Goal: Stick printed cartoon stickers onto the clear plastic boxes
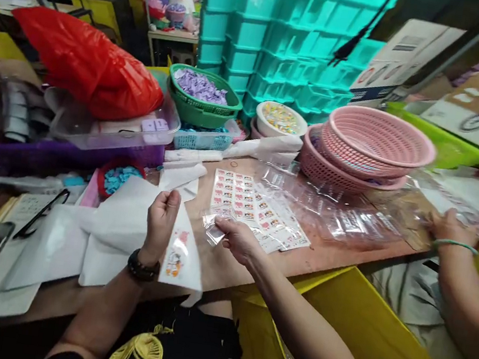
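Observation:
My left hand point(161, 221), with a dark watch on the wrist, is closed on the top of a white backing sheet point(179, 257) that hangs down and carries a small cartoon sticker. My right hand point(237, 240) pinches a small clear plastic bag point(214, 223) just to the right of it. Both hands hover above the wooden table point(327, 252). Beyond them lies a sheet of cartoon stickers point(253, 205) flat on the table.
Clear bags point(341, 214) lie scattered right of the stickers. Pink baskets point(366, 147), a green basket of purple pieces point(202, 94), a white bowl point(280, 120), a red bag point(90, 63) and teal crates point(295, 39) stand behind. Another person's hands point(453, 228) work at right. A yellow bin point(376, 347) sits below.

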Tool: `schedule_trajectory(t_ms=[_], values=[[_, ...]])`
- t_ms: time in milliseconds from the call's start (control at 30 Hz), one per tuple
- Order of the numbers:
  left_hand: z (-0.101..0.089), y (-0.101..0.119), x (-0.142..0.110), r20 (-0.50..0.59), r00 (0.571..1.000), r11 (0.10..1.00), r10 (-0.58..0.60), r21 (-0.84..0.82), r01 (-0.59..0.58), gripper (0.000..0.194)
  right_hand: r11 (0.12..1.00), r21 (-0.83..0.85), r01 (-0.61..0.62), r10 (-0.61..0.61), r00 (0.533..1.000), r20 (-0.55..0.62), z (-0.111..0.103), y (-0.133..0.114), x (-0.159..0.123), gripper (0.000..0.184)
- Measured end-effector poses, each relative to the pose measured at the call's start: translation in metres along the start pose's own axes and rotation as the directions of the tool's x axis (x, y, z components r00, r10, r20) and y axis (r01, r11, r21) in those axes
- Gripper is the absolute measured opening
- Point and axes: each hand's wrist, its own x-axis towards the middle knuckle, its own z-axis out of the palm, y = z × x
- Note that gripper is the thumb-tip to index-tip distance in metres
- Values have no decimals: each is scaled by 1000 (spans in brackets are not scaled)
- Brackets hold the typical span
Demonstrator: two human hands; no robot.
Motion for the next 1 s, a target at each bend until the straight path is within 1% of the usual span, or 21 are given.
schedule_trajectory(t_ms=[33, 100, 167, 200, 233, 267, 300, 333, 367, 433, 500, 567, 600, 633, 700, 733, 767, 833, 867, 900, 1000], values=[[-3, 1, 1, -26, 999, 999, 41, 32, -40, 52, 1000, -5, -29, 29, 999, 34, 8, 5, 3, 32], [-10, 3, 2, -70, 992, 992, 108, 80, -102, 51, 996, -43, -76, 79, 993, 87, 12, 6, 7, 33], [-17, 3, 2, -101, 985, 985, 143, 108, -132, 49, 988, -110, -112, 125, 985, 120, 5, -1, 0, 38], [-19, 3, 3, -114, 982, 983, 154, 115, -141, 49, 979, -182, -89, 110, 988, 107, 0, -6, -8, 41], [-21, 2, 3, -128, 978, 981, 166, 124, -150, 48, 961, -274, -24, 44, 997, 67, -5, -11, -19, 44], [-21, 2, 2, -143, 973, 978, 179, 134, -160, 48, 925, -372, 73, -69, 997, 24, -7, -15, -32, 46], [-21, 1, 1, -158, 968, 975, 193, 142, -172, 47, 867, -462, 187, -210, 978, 2, -6, -19, -46, 47], [-19, 1, -1, -171, 963, 972, 208, 146, -184, 47, 801, -520, 299, -343, 939, 12, -2, -22, -60, 45], [-17, 1, -3, -179, 958, 969, 222, 147, -197, 47, 746, -539, 391, -434, 899, 53, 4, -24, -72, 43], [-14, 2, -9, -191, 951, 967, 242, 132, -219, 49, 689, -513, 512, -526, 840, 132, 20, -27, -88, 43], [-15, 7, -15, -178, 955, 971, 239, 72, -230, 50, 677, -489, 550, -542, 822, 174, 33, -29, -92, 34], [-21, 14, -18, -68, 975, 974, 210, -71, -214, 51, 704, -465, 536, -512, 838, 191, 37, -30, -89, 23], [-27, 18, -18, 34, 979, 969, 200, -151, -193, 53, 719, -457, 524, -487, 848, 206, 36, -30, -87, 22], [-32, 22, -18, 157, 969, 965, 191, -210, -157, 58, 723, -459, 516, -471, 855, 219, 34, -31, -86, 22], [-42, 29, -16, 405, 906, 973, 120, -231, -26, 80, 699, -482, 527, -475, 847, 238, 28, -32, -86, 21], [-46, 31, -16, 503, 863, 979, 41, -192, 65, 86, 682, -492, 540, -480, 839, 256, 26, -32, -87, 20], [-48, 33, -16, 570, 820, 976, -56, -143, 166, 84, 669, -495, 554, -482, 831, 279, 24, -32, -88, 20], [-49, 34, -16, 624, 748, 936, -227, -73, 345, 68, 654, -485, 581, -481, 814, 326, 23, -34, -90, 19], [-48, 34, -17, 621, 734, 916, -274, -63, 395, 61, 651, -476, 591, -479, 807, 346, 23, -35, -91, 19], [-47, 34, -18, 606, 738, 907, -296, -64, 416, 55, 650, -467, 599, -482, 800, 357, 23, -36, -92, 19], [-44, 34, -21, 560, 775, 918, -293, -61, 391, 44, 622, -453, 638, -527, 770, 360, 26, -38, -91, 21]])
